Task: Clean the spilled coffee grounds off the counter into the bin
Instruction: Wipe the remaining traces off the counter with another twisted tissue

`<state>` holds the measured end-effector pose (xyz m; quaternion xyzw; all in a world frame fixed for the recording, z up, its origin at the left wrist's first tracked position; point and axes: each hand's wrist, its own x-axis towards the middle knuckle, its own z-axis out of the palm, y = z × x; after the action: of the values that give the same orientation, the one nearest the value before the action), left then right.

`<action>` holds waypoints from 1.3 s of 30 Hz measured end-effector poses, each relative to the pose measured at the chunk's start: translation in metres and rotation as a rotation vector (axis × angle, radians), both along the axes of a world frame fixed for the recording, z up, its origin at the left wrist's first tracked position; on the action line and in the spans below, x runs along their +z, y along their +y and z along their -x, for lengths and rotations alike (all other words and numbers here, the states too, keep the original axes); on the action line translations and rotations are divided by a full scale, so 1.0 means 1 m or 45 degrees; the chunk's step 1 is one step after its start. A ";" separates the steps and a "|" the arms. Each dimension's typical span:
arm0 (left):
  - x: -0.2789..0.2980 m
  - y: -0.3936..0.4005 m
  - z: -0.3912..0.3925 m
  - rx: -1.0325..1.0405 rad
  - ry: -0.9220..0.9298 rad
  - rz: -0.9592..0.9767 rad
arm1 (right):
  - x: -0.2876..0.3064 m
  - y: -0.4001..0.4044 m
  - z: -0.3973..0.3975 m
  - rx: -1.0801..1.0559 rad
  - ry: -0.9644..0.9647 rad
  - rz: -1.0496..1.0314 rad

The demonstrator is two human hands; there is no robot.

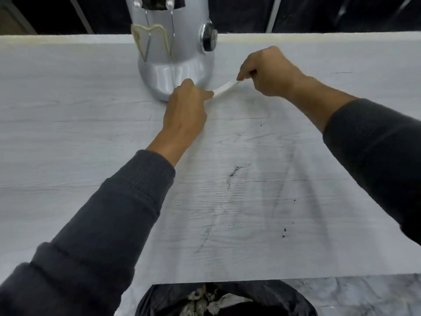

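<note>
A thin white card or paper strip (224, 88) stands on edge on the pale wood-grain counter (68, 137), bowed between both hands. My left hand (186, 106) pinches its left end close to the grinder's base. My right hand (266, 71) pinches its right end. Dark coffee grounds (233, 173) lie in thin streaks and specks on the counter between the card and the near edge. A bin (225, 299) lined with a black bag stands below the counter's front edge, with crumpled waste inside.
A silver coffee grinder (173, 65) with a black dial stands at the back of the counter, just left of the card. Marbled floor (364, 295) shows beside the bin. The counter's far edge meets a dark backdrop.
</note>
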<state>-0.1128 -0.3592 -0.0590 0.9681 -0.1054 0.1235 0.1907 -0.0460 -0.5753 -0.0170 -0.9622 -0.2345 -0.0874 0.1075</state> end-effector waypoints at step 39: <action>0.024 -0.043 0.037 -1.375 0.191 -0.313 | -0.028 -0.042 0.279 -0.672 0.240 -0.369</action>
<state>-0.1498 -0.4021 -0.0349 0.7979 -0.5861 -0.0744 0.1196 -0.3250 -0.6171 -0.0455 -0.9683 0.0493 -0.0551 0.2386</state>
